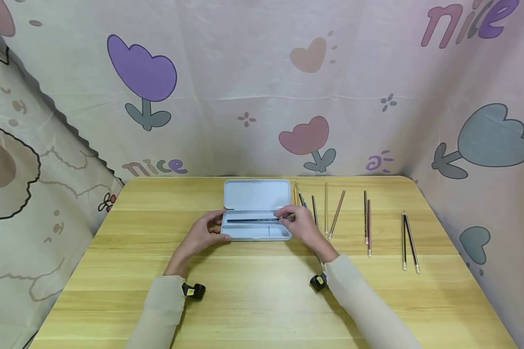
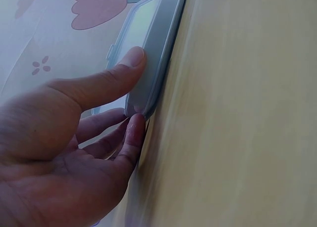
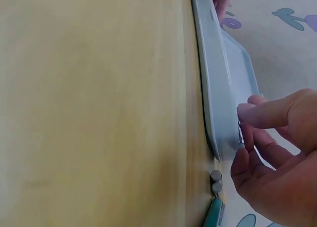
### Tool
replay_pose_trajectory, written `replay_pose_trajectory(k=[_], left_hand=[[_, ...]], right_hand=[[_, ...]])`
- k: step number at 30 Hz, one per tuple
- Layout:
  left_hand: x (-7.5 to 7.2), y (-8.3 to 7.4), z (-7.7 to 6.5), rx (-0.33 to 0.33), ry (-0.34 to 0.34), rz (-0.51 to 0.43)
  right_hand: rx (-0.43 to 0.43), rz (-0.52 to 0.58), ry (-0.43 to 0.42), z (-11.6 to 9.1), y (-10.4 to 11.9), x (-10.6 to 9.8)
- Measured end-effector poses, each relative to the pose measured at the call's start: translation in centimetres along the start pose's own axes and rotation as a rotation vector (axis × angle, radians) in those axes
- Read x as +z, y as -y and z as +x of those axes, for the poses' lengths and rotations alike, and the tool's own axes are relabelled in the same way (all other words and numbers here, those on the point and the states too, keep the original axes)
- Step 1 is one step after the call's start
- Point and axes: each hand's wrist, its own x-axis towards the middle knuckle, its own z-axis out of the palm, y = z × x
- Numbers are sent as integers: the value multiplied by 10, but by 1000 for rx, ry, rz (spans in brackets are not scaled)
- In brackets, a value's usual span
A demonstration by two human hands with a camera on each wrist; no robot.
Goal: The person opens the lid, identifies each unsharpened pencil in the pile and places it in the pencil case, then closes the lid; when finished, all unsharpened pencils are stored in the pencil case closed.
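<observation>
A light blue pencil case (image 1: 246, 233) lies on the table with its hinged lid (image 1: 257, 195) raised at the back. My left hand (image 1: 202, 233) grips the case's left end, thumb along the front wall (image 2: 143, 78) and fingers round the corner. Inside the case, a dark pencil (image 1: 249, 221) lies lengthwise in the long rear compartment. Thumb and fingertips of my right hand (image 1: 303, 224) pinch its right end, just over the case's right end. In the right wrist view the fingers hide most of that pencil end.
Several pencils lie right of the case, some partly behind my right hand. Farther right are a pair of dark and reddish pencils (image 1: 369, 230) and another pair of dark pencils (image 1: 404, 242). A patterned cloth (image 1: 227, 63) hangs behind the wooden table (image 1: 253, 295).
</observation>
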Motion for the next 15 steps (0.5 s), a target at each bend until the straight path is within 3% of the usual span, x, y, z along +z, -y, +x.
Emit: replay_pose_trajectory(k=[8,15], left_hand=[[1,4,1,-8,-8,28],[1,2,0,-12,-10,25]], right_hand=[[-2,-18,37,1,2,2],[-39,11,-17,-11,4,-15]])
